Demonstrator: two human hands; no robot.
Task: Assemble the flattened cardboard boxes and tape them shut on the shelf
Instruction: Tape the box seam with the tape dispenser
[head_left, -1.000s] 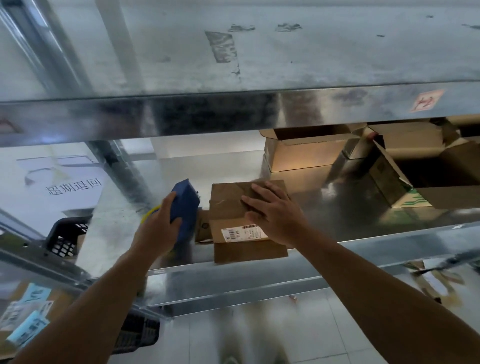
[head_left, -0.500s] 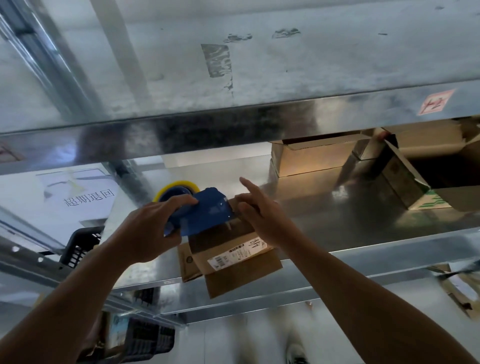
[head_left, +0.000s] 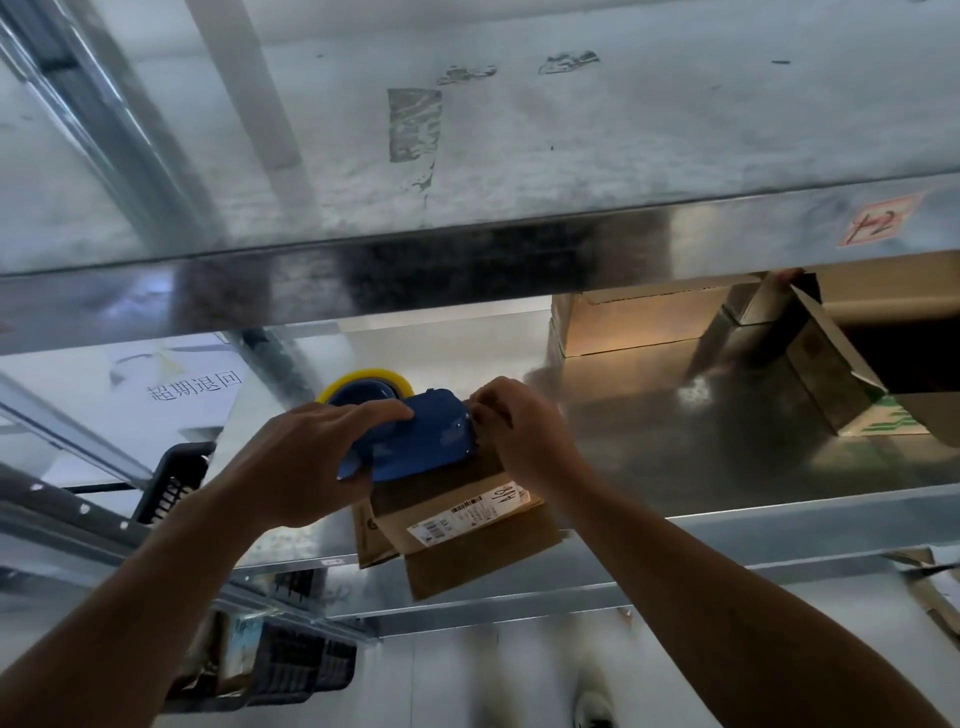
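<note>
A small brown cardboard box (head_left: 462, 525) with a white barcode label sits tilted on the metal shelf (head_left: 727, 467), its near flap hanging past the shelf's front edge. My left hand (head_left: 306, 462) grips a blue tape dispenser (head_left: 415, 431) with a yellow tape roll, held flat over the box's far end. My right hand (head_left: 519, 426) has its fingers curled at the dispenser's right end, pinching there; the tape end itself is too small to make out.
Several open cardboard boxes (head_left: 639, 325) stand at the back right of the shelf, one (head_left: 831, 374) lying on its side. An upper shelf beam (head_left: 467, 270) runs overhead. A black plastic crate (head_left: 176, 478) sits lower left, behind a metal upright.
The dispenser swung from upright beside the box to flat on top of it. My right hand left the box top and closed at the dispenser's right end. The box turned and slid toward the shelf edge.
</note>
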